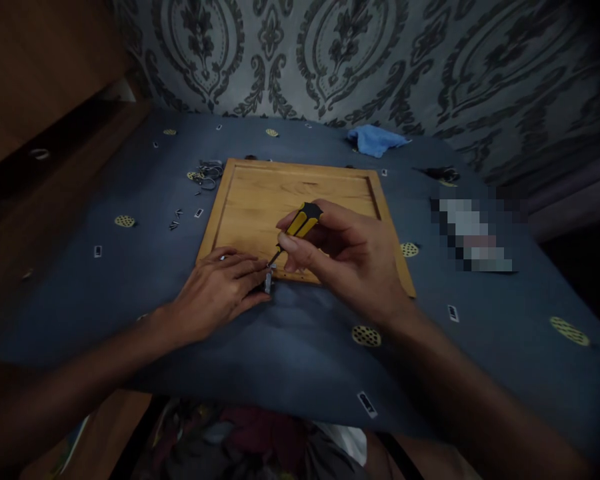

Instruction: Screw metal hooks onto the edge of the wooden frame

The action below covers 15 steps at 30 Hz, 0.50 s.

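A wooden panel (260,200) with a raised frame lies flat on the blue patterned cloth. My right hand (355,253) grips a yellow-and-black screwdriver (304,221) between thumb and fingers, its handle tilted up to the right. The shaft points down at a small metal fitting (269,280) by the panel's near edge; whether the tip sits in a screw is too small to tell. My left hand (223,290) pinches that fitting, fingers over the panel's edge and thumb below. Part of the fitting is hidden by the fingers.
Left of the panel lie several loose screws (176,220) and a heap of metal hardware (210,175). A blue rag (375,140) is at the back, a dark object (437,173) at right, near a blurred-out item (475,233). Wooden furniture (45,67) stands at left.
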Motion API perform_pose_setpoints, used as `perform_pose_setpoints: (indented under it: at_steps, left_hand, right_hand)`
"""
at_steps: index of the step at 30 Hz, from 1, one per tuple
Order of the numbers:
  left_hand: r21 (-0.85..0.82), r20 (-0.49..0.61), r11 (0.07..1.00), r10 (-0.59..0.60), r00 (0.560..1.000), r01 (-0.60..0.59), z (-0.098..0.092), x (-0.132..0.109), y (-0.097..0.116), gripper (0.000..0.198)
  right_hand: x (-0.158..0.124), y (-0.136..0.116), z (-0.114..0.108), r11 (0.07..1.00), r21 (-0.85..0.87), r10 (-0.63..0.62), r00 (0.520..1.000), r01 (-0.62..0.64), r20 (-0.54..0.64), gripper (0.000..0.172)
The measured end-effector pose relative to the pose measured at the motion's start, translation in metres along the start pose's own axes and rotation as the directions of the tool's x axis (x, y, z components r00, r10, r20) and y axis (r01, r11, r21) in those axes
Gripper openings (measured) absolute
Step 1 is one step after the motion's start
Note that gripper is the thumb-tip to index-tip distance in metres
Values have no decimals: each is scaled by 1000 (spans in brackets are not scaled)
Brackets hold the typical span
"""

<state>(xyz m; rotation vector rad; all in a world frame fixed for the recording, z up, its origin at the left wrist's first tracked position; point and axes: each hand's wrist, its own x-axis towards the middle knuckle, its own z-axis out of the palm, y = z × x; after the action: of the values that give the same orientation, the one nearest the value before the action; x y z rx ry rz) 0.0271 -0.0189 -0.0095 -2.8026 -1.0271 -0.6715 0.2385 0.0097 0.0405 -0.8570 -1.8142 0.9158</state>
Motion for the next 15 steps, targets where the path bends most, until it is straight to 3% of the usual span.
perform_pose_setpoints:
  at_steps: [8, 15]
  left_hand:
    - [8, -22, 1000, 5, 1000, -5, 3, -1, 0, 34]
    - [4, 9, 1000, 0, 1000, 0, 1, -1, 0, 35]
  right_hand:
    - [1, 9, 6, 999, 26, 28, 995, -26, -101, 40]
    - [1, 4, 1, 996, 88, -19, 1000, 16, 24, 24]
